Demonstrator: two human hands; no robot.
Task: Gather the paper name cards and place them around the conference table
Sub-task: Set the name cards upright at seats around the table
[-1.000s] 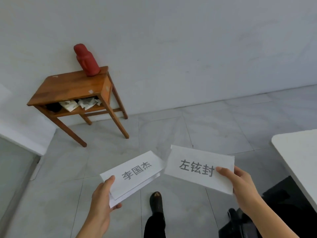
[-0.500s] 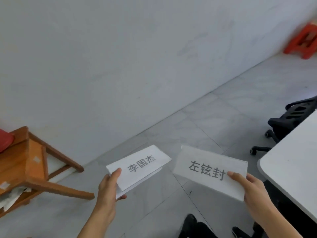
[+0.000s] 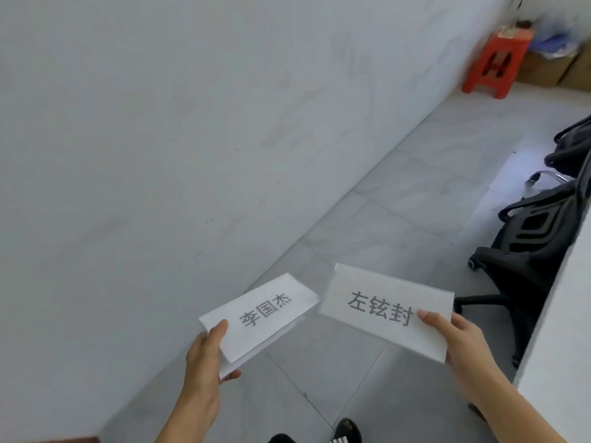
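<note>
2 hands are out in front of me, each with a grip closed on paper name cards. My left hand (image 3: 204,353) reaches forward from the near edge, thumb laid flat on top and fingers curled underneath, pinching the near-left corner of a small stack of folded cards (image 3: 260,318); I can see at least 2 layers, though I cannot tell the exact count. The top card reads 李国杰 in grey print, tilted up toward the far right. My right hand (image 3: 460,340) comes in from the near right, thumb pressed on the face of a single card (image 3: 383,310) and fingers behind it, holding its near-right end. That card reads 左铉封. Both are held in the air above the grey tiled floor (image 3: 399,225), just beside each other, their inner corners almost meeting. White bench edge (image 3: 563,330) runs down the right side, with a black office chair (image 3: 527,247) tucked against it. A red stool (image 3: 497,63) stands at the far right by the wall.
</note>
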